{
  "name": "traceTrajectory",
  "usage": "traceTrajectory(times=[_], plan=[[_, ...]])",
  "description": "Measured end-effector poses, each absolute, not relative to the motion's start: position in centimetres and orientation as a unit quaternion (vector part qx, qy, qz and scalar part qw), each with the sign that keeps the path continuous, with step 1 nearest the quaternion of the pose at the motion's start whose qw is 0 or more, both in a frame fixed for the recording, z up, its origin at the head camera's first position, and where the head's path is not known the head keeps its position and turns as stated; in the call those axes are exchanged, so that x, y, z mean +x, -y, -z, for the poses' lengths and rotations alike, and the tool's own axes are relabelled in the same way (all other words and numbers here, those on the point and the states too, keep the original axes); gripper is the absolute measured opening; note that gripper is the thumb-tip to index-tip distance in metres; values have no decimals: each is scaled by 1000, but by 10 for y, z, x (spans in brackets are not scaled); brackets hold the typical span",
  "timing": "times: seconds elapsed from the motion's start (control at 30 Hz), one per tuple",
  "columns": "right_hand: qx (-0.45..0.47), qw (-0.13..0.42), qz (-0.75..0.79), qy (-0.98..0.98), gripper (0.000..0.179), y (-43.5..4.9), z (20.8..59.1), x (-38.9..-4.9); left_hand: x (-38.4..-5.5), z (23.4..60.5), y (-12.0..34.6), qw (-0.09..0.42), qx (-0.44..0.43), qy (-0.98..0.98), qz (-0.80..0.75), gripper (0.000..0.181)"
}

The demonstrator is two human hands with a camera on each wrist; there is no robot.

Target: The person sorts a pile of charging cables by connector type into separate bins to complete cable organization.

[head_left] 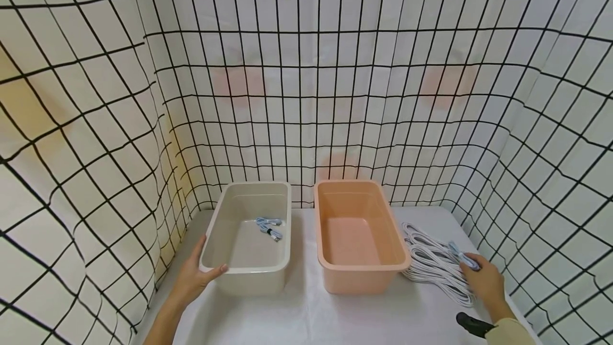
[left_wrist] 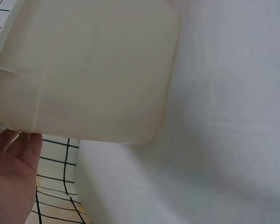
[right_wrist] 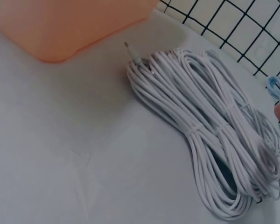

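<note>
My left hand grips the near left corner of a cream plastic bin, thumb at the front rim and fingers along the side. In the left wrist view the fingers reach the rim of that bin. A light-blue coiled cable with a dark tie lies inside it. My right hand pinches another light-blue coiled cable above the right end of a big bundle of white cable. The right wrist view shows only a loop of the held cable at its edge.
An orange plastic bin with nothing in it stands between the cream bin and the white cable. A white cloth covers the table. Black wire grid over white sheeting encloses the back and both sides, close beside the right hand.
</note>
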State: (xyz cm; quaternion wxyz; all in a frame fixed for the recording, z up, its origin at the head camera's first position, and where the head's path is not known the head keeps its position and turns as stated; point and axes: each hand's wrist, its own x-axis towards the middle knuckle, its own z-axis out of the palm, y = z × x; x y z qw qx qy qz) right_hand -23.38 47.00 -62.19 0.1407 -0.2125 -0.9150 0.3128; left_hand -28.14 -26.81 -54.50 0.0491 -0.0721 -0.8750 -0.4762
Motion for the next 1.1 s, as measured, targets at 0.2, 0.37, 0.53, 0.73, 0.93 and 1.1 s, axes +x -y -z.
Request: traceTrajectory(times=[0.2, 0.37, 0.53, 0.73, 0.93, 1.1], plan=[[-207, 151, -332, 908, 45, -463, 605, -237, -281, 544, 268, 44, -68, 873, 481, 113], [-178, 168, -337, 909, 45, -456, 591, -239, -280, 544, 268, 45, -71, 871, 483, 113], [-152, 196, -325, 913, 44, -451, 580, -244, -280, 544, 268, 44, -72, 872, 482, 114], [-128, 199, -334, 912, 48, -443, 564, -253, -281, 547, 269, 52, -75, 875, 475, 113], [-80, 210, -344, 912, 44, -425, 546, -265, -283, 546, 271, 46, -85, 874, 476, 115], [-45, 223, -348, 909, 41, -409, 534, -273, -285, 544, 271, 42, -95, 875, 472, 116]])
